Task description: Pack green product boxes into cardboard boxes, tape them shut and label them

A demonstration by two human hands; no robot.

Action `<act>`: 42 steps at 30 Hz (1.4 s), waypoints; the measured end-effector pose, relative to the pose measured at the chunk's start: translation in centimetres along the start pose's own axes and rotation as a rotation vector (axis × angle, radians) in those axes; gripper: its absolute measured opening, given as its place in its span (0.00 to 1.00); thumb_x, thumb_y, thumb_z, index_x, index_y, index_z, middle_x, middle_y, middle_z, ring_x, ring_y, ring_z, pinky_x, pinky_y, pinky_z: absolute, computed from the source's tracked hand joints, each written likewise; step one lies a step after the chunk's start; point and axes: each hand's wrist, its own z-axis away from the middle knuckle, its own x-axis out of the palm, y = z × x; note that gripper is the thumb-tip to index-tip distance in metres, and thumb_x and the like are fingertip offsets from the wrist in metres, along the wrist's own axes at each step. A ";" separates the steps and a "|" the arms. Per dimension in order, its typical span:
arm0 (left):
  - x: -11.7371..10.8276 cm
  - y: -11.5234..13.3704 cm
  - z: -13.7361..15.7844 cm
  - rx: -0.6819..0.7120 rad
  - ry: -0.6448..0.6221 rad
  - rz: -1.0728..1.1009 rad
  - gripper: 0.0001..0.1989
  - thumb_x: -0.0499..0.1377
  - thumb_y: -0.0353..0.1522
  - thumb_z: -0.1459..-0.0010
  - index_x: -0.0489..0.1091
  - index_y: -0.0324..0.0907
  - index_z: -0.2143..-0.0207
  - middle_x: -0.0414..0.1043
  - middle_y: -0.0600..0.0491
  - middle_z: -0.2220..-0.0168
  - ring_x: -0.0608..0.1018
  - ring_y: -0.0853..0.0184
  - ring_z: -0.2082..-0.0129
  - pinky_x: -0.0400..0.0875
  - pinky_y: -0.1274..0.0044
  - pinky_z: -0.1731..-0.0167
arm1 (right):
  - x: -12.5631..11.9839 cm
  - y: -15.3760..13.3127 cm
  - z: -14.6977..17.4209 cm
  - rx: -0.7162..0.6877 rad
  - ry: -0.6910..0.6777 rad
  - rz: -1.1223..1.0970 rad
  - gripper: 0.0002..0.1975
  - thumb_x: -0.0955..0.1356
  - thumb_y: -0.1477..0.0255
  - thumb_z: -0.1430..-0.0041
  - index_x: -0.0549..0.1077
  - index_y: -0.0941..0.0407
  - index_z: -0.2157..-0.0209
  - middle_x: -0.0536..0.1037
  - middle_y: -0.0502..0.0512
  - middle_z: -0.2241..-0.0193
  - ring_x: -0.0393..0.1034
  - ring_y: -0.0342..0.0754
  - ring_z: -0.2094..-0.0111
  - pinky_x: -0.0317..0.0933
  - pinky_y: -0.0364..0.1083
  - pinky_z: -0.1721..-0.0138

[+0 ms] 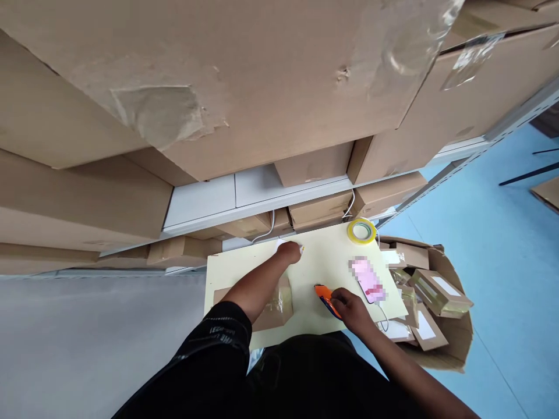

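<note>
My left hand (289, 252) is closed at the far edge of a cream table, over a piece of white paper (279, 244). A small yellow tip shows beside its fingers, but what it grips is hidden. My right hand (353, 309) has its fingers closed on the end of an orange and dark blue tool (325, 298), whose exact kind I cannot make out. Under my left forearm lies a taped cardboard box (275, 305), partly covered by the arm. Right of the tool is a pink phone (368, 280) with a white cable.
A yellow tape roll (361, 231) lies at the table's (314, 256) far right corner. Beside the table stands a large open carton (463, 343) holding several small labelled boxes. Shelves (201, 203) stacked with big cardboard boxes (271, 75) rise directly ahead, overhanging the table's far side.
</note>
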 end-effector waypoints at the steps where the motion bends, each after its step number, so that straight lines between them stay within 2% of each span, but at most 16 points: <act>1: 0.0 -0.4 0.0 -0.003 0.004 0.021 0.15 0.63 0.33 0.44 0.80 0.39 0.56 0.80 0.37 0.51 0.81 0.52 0.51 0.74 0.70 0.54 | 0.2 -0.1 -0.1 0.000 0.002 0.010 0.10 0.66 0.62 0.40 0.74 0.52 0.66 0.73 0.48 0.74 0.66 0.47 0.72 0.57 0.44 0.70; 4: -0.1 -1.9 0.3 -0.002 0.036 0.103 0.12 0.63 0.32 0.45 0.81 0.41 0.58 0.81 0.41 0.53 0.81 0.55 0.52 0.73 0.73 0.55 | 1.2 -0.3 -0.5 -0.016 0.012 0.039 0.10 0.66 0.62 0.40 0.75 0.52 0.66 0.74 0.49 0.74 0.67 0.48 0.72 0.58 0.45 0.69; 9: 0.4 -4.7 1.2 0.025 0.129 0.335 0.09 0.66 0.35 0.46 0.79 0.42 0.63 0.82 0.48 0.57 0.81 0.60 0.55 0.71 0.76 0.59 | 3.1 -0.9 -0.5 -0.030 0.026 0.081 0.11 0.67 0.60 0.41 0.75 0.52 0.67 0.76 0.49 0.73 0.69 0.49 0.72 0.60 0.46 0.68; 12: 1.0 -5.9 2.0 0.057 0.165 0.519 0.13 0.67 0.42 0.45 0.77 0.42 0.64 0.81 0.51 0.62 0.80 0.63 0.62 0.70 0.77 0.65 | 4.2 -1.5 -0.4 -0.028 0.017 0.075 0.11 0.67 0.59 0.41 0.75 0.51 0.67 0.77 0.49 0.73 0.70 0.50 0.71 0.61 0.47 0.68; 15: 1.4 -7.1 2.8 0.079 0.183 0.685 0.19 0.60 0.49 0.39 0.75 0.41 0.65 0.79 0.52 0.67 0.78 0.65 0.67 0.69 0.78 0.69 | 4.7 -1.9 -0.9 -0.016 0.030 0.092 0.11 0.67 0.58 0.41 0.76 0.50 0.67 0.77 0.49 0.74 0.71 0.50 0.72 0.61 0.47 0.69; 17: 1.5 -8.3 3.4 0.077 0.195 0.764 0.20 0.57 0.49 0.37 0.74 0.41 0.67 0.79 0.52 0.69 0.78 0.66 0.69 0.69 0.78 0.70 | 4.8 -2.2 -1.8 -0.003 0.038 0.126 0.11 0.67 0.58 0.41 0.76 0.50 0.66 0.78 0.48 0.74 0.71 0.50 0.73 0.60 0.47 0.70; 21: 1.4 -11.9 4.6 0.005 0.222 0.837 0.17 0.57 0.44 0.38 0.74 0.41 0.72 0.77 0.52 0.72 0.76 0.66 0.71 0.67 0.76 0.70 | 4.7 -3.3 -5.5 -0.044 0.035 0.215 0.11 0.66 0.61 0.39 0.76 0.51 0.64 0.79 0.49 0.73 0.72 0.49 0.72 0.60 0.46 0.69; 23: 1.4 -13.8 5.0 -0.064 0.237 0.865 0.14 0.59 0.41 0.41 0.74 0.41 0.72 0.76 0.53 0.73 0.76 0.66 0.72 0.66 0.76 0.71 | 5.3 -4.3 -8.2 -0.104 0.057 0.333 0.10 0.64 0.65 0.37 0.77 0.52 0.63 0.80 0.51 0.71 0.73 0.50 0.69 0.61 0.46 0.66; 26: 1.9 -15.9 5.4 -0.173 0.250 0.925 0.10 0.62 0.38 0.44 0.74 0.41 0.71 0.76 0.53 0.75 0.76 0.66 0.73 0.66 0.77 0.73 | 7.5 -6.5 -12.9 -0.245 0.057 0.591 0.13 0.63 0.71 0.36 0.78 0.55 0.57 0.81 0.57 0.60 0.74 0.52 0.58 0.64 0.47 0.56; 28: 2.3 -16.6 5.5 -0.229 0.241 0.970 0.09 0.63 0.38 0.44 0.73 0.41 0.71 0.75 0.53 0.76 0.76 0.67 0.74 0.66 0.78 0.74 | 9.5 -7.9 -15.9 -0.348 0.005 0.745 0.16 0.63 0.73 0.34 0.78 0.57 0.51 0.79 0.62 0.51 0.70 0.54 0.49 0.61 0.49 0.46; 30: 2.6 -16.9 5.4 -0.264 0.228 1.015 0.10 0.63 0.38 0.43 0.73 0.40 0.70 0.77 0.52 0.74 0.77 0.67 0.74 0.66 0.79 0.74 | 11.7 -9.0 -18.3 -0.393 -0.060 0.861 0.19 0.62 0.74 0.33 0.75 0.58 0.45 0.75 0.64 0.44 0.65 0.56 0.44 0.58 0.50 0.42; 32: 2.9 -16.9 5.4 -0.283 0.217 1.058 0.11 0.62 0.39 0.40 0.74 0.39 0.66 0.80 0.49 0.69 0.79 0.67 0.72 0.68 0.79 0.74 | 13.6 -9.6 -20.1 -0.365 -0.105 0.929 0.24 0.62 0.75 0.34 0.70 0.59 0.38 0.71 0.65 0.41 0.62 0.57 0.42 0.58 0.51 0.42; 35: 3.3 -16.7 5.2 -0.291 0.197 1.096 0.14 0.58 0.41 0.35 0.74 0.39 0.64 0.82 0.46 0.64 0.82 0.66 0.68 0.70 0.80 0.72 | 15.5 -9.6 -21.5 -0.267 -0.097 0.968 0.32 0.63 0.76 0.37 0.62 0.60 0.32 0.69 0.67 0.41 0.60 0.59 0.43 0.58 0.52 0.43; 38: 3.6 -16.7 4.9 -0.295 0.171 1.092 0.15 0.56 0.41 0.34 0.74 0.39 0.66 0.83 0.45 0.64 0.83 0.65 0.67 0.70 0.79 0.72 | 16.3 -9.0 -21.9 -0.232 -0.060 0.996 0.34 0.64 0.75 0.39 0.60 0.60 0.31 0.67 0.68 0.41 0.59 0.61 0.43 0.57 0.54 0.43; 42: 3.9 -17.6 4.5 -0.332 0.158 1.039 0.13 0.59 0.40 0.38 0.75 0.40 0.70 0.84 0.45 0.66 0.83 0.63 0.68 0.70 0.78 0.72 | 16.8 -8.0 -22.1 -0.237 -0.045 1.030 0.35 0.65 0.73 0.39 0.61 0.58 0.31 0.66 0.67 0.41 0.58 0.62 0.43 0.56 0.55 0.44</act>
